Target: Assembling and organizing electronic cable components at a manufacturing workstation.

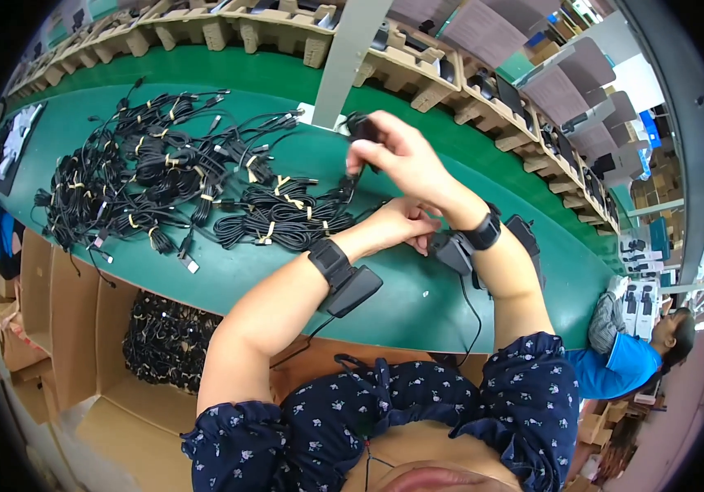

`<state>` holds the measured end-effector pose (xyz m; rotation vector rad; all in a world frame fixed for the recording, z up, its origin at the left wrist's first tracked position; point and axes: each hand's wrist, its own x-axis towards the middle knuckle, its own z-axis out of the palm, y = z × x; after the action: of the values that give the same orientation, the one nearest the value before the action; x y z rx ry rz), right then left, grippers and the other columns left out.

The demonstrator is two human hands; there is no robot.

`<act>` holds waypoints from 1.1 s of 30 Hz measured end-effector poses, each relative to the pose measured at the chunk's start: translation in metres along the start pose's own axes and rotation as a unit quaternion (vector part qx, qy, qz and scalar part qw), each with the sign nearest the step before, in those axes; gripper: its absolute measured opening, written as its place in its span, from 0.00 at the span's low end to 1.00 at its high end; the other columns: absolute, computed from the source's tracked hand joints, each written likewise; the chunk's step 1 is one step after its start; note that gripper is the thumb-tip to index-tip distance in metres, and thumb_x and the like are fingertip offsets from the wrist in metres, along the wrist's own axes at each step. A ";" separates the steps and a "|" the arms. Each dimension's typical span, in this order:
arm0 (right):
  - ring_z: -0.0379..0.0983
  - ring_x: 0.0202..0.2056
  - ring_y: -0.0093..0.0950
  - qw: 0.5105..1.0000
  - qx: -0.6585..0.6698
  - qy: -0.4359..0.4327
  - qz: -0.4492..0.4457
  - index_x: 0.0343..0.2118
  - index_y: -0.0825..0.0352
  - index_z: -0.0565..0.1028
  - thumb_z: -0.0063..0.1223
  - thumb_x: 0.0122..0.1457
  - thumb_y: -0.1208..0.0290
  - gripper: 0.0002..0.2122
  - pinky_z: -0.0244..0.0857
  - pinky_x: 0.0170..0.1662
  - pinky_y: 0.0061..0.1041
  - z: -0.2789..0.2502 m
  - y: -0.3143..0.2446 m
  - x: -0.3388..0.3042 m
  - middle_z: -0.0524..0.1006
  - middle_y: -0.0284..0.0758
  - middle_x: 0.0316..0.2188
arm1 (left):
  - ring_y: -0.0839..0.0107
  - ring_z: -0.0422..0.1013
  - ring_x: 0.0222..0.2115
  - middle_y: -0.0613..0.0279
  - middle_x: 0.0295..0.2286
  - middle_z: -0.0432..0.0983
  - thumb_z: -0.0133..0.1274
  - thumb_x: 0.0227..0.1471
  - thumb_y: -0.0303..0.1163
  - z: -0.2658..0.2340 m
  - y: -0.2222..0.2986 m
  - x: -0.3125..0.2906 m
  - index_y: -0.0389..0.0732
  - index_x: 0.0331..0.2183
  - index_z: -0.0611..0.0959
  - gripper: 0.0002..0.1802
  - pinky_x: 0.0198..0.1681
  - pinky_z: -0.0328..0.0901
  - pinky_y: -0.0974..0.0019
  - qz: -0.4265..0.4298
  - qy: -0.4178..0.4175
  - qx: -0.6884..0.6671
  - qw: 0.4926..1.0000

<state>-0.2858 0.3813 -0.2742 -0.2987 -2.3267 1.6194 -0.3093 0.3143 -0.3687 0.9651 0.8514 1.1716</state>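
Observation:
My right hand (401, 148) is raised over the green bench, fingers closed round a coiled black cable (357, 127). Part of the cable hangs below the fingers. Lower down, my left hand (407, 223) is just beneath my right wrist, its fingers curled together in a pinch; whatever they hold is hidden. To its left, several bundles of black cable (266, 221) tied with pale bands lie side by side. A larger tangled heap of black cables (155, 156) with connector ends spreads across the bench's left part.
A grey post (350, 61) rises from the bench (245, 283). Cardboard trays (417, 70) of dark items line the far side. Below at left, an open carton (114, 328) holds more cables (167, 340). At right sits another person in blue (614, 369).

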 end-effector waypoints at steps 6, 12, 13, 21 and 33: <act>0.62 0.23 0.17 0.971 0.185 0.142 0.047 0.40 0.68 0.66 0.40 0.62 0.62 0.13 0.60 0.29 0.16 -0.038 -0.002 -0.053 0.65 0.27 0.20 | 0.76 0.67 0.20 0.57 0.27 0.70 0.51 0.53 0.39 0.010 0.018 -0.015 0.38 0.51 0.57 0.30 0.25 0.67 0.69 0.052 0.030 -0.184 0.981; 0.64 0.28 0.20 0.941 -0.141 0.298 -0.076 0.35 0.69 0.72 0.49 0.57 0.68 0.09 0.59 0.34 0.18 -0.071 0.007 -0.086 0.71 0.31 0.28 | 0.73 0.68 0.24 0.56 0.32 0.69 0.55 0.47 0.32 0.006 0.005 -0.014 0.38 0.51 0.61 0.32 0.28 0.66 0.70 0.107 0.136 0.289 0.942; 0.64 0.30 0.20 0.884 -0.331 0.305 -0.129 0.33 0.69 0.73 0.52 0.55 0.71 0.07 0.59 0.34 0.19 -0.077 0.010 -0.091 0.70 0.32 0.29 | 0.73 0.68 0.24 0.56 0.32 0.69 0.55 0.47 0.32 0.008 0.008 -0.013 0.38 0.51 0.61 0.32 0.28 0.66 0.70 0.107 0.134 0.292 0.941; 0.68 0.31 0.18 0.986 0.001 0.168 -0.008 0.37 0.70 0.74 0.52 0.55 0.75 0.08 0.63 0.35 0.16 -0.058 -0.004 -0.117 0.71 0.28 0.30 | 0.61 0.59 0.51 0.51 0.50 0.61 0.53 0.49 0.33 -0.010 0.019 -0.013 0.38 0.54 0.59 0.33 0.54 0.54 0.63 0.289 0.286 0.281 0.869; 0.60 0.54 0.36 0.840 -0.473 0.006 -0.265 0.48 0.61 0.69 0.53 0.51 0.58 0.21 0.50 0.56 0.40 -0.043 -0.005 -0.092 0.67 0.36 0.51 | 0.80 0.60 0.13 0.62 0.19 0.68 0.29 0.60 0.49 -0.012 0.012 -0.023 0.41 0.33 0.71 0.23 0.10 0.49 0.77 -0.063 -0.005 -0.081 0.995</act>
<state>-0.1849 0.3868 -0.2663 0.1516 -2.6759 0.1425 -0.3286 0.2953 -0.3604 0.7720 0.7854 1.1086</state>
